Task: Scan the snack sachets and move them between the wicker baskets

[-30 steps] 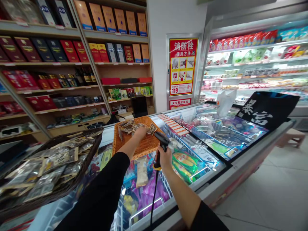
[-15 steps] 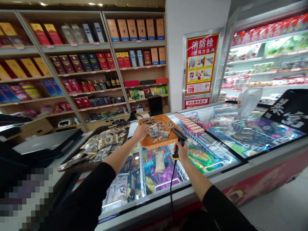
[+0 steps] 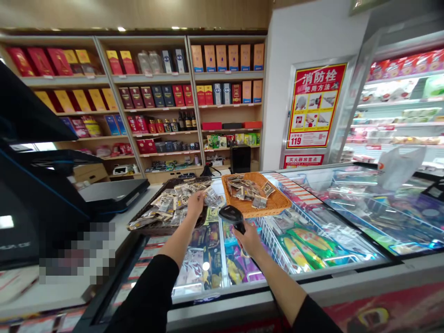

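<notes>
My left hand (image 3: pixel 195 203) pinches a clear snack packet (image 3: pixel 212 198) between the two baskets, over the right edge of the dark wicker basket (image 3: pixel 143 213) full of similar packets. My right hand (image 3: pixel 249 237) grips a black barcode scanner (image 3: pixel 231 216), its head pointed toward the packet. An orange wicker basket (image 3: pixel 274 204) with several more packets sits just right of the scanner. Both baskets rest on the glass lid of a chest freezer (image 3: pixel 312 231).
A black till screen (image 3: pixel 31 185) and a printer (image 3: pixel 111 194) stand at the left on a white counter (image 3: pixel 69 282). Shelves of boxed goods (image 3: pixel 156 97) line the back wall. A lit chiller (image 3: pixel 398 101) and a red fire-hose poster (image 3: pixel 314 106) are at the right.
My left hand carried a packet from the orange basket leftward to the dark basket's edge. My right hand with the scanner followed left, and my view swung left, bringing the till into sight.
</notes>
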